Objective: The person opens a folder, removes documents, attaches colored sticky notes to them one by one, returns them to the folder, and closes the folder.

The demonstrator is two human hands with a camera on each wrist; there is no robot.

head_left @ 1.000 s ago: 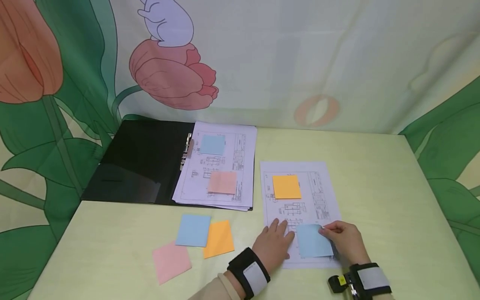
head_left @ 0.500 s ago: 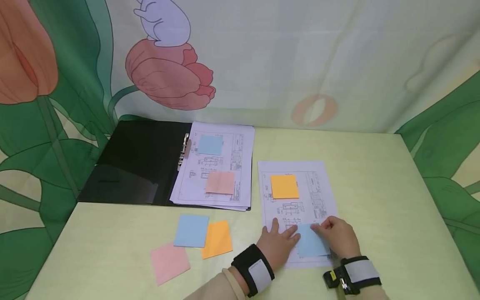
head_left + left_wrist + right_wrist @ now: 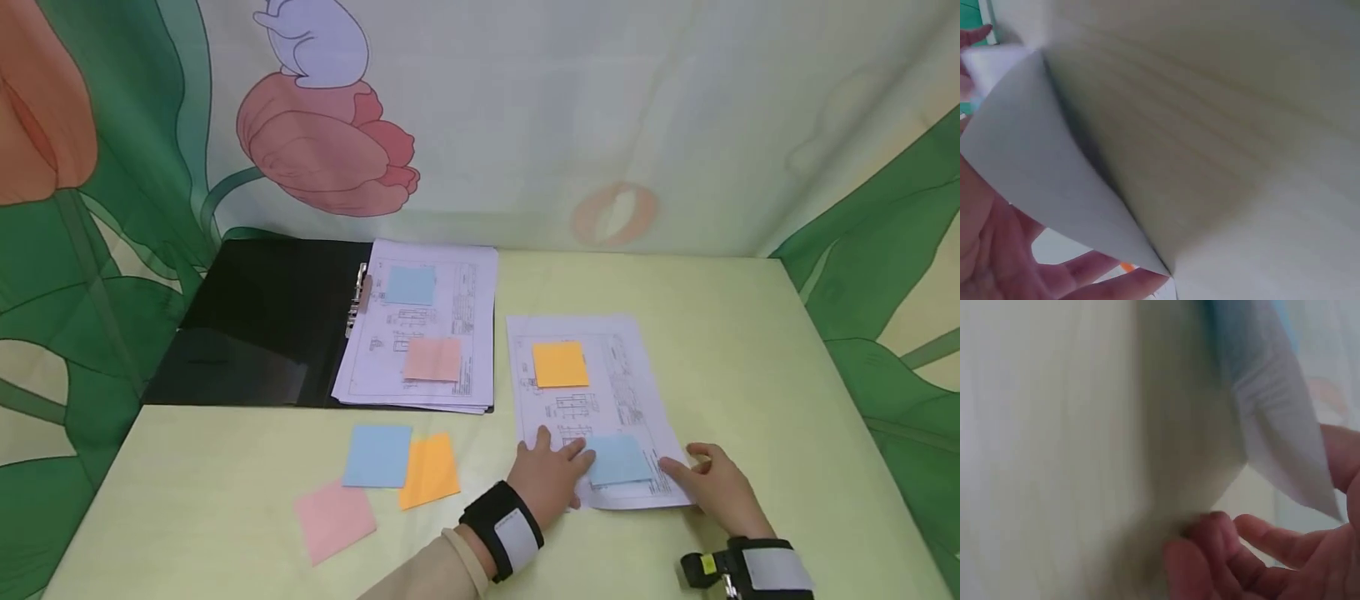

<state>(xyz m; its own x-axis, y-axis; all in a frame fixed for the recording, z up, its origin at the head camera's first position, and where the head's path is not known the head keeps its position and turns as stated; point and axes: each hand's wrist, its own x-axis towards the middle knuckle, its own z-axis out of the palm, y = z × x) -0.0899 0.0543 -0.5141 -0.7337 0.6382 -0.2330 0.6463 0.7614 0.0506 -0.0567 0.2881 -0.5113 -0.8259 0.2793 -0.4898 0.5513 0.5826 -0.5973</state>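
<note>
In the head view, a printed drawing sheet lies in front of the person, bearing an orange sticky note and a blue sticky note. My left hand rests on its near-left part with spread fingers, the fingertips at the blue note's left edge. My right hand is at the near-right corner, thumb over the sheet's edge and index finger apart from it. Both wrist views show the near part of the sheet raised off the table; in the right wrist view, the corner hangs between thumb and fingers.
A black folder lies open at the back left, its clipped papers carrying blue and pink notes. Left of the left hand are a blue pad, an orange pad and a pink pad. A printed curtain hangs behind.
My right hand has let go of the blue note and moved right to the sheet's edge. The sheet's near edge has risen, and the note looks foreshortened. The left hand keeps its place.
</note>
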